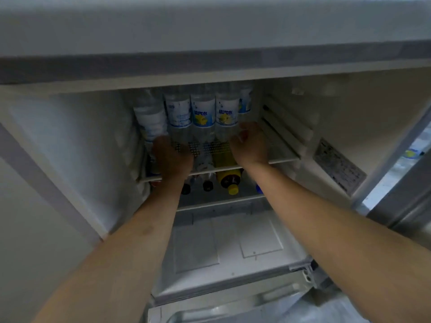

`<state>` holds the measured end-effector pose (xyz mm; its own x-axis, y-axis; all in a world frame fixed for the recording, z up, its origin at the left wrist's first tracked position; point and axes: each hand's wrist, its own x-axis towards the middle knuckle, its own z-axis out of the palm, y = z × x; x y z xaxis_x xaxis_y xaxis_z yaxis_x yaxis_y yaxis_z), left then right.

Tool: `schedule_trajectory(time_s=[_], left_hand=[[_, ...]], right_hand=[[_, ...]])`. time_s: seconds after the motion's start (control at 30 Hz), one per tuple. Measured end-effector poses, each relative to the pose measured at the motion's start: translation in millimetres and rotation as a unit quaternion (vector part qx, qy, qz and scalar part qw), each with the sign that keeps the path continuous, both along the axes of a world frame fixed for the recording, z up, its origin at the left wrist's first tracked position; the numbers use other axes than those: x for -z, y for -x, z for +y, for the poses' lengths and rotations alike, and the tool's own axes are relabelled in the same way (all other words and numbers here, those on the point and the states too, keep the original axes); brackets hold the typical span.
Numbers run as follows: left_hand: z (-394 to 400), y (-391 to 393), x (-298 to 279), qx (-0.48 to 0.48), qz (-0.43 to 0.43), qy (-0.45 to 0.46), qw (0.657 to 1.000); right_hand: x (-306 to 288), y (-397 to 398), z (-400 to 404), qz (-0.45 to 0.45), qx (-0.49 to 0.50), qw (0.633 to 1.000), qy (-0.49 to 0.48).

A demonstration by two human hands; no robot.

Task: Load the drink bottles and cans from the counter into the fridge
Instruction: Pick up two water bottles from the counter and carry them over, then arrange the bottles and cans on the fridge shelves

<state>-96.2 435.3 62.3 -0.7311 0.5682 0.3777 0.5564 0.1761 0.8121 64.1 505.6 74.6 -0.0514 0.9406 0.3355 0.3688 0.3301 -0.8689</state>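
From the head camera, both arms reach into the open fridge. The left hand lies flat on the upper shelf, fingers relaxed, touching the base of the leftmost water bottle. The right hand curls round the base of another bottle at the right end of the row. Between the hands stand three labelled bottles. Below the hands lie a yellow-capped bottle and dark-capped ones.

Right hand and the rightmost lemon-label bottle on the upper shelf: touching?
Touching. The head view shows the right hand with its fingers laid against the base of the rightmost lemon-label bottle, no gap.
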Motion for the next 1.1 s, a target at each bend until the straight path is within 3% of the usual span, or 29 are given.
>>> schedule_trajectory(time_s=[0.1,0.2,0.43,0.57,0.7,0.93,1.1], left_hand=[[-2.5,4.2,4.6,-0.005,0.034,0.052,0.998],[-8.5,3.3,5.0,0.0,0.009,0.082,0.997],[-35.4,-42.0,-1.4,0.016,0.03,0.029,0.999],[-55.1,-109.6,12.5,0.094,0.053,-0.035,0.994],[-87.6,-188.2,34.6,0.171,0.023,-0.099,0.98],[-155.9,-317.7,86.7,0.374,0.094,-0.1,0.917],[-213.2,-397.4,130.9,0.481,0.042,-0.036,0.875]], right_hand=[[6.9,-11.7,-17.3,0.01,-0.009,1.0,-0.016],[9.8,-18.4,-33.5,0.007,-0.006,1.0,0.008],[12.1,-51.9,-70.6,0.026,-0.016,0.999,0.044],[29.7,-99.3,-102.1,0.017,0.003,0.998,0.058],[51.9,-160.9,-146.2,0.034,0.019,0.996,0.083],[74.9,-297.1,-233.9,0.051,0.08,0.994,0.056],[105.7,-406.6,-306.7,0.046,0.179,0.982,0.048]])
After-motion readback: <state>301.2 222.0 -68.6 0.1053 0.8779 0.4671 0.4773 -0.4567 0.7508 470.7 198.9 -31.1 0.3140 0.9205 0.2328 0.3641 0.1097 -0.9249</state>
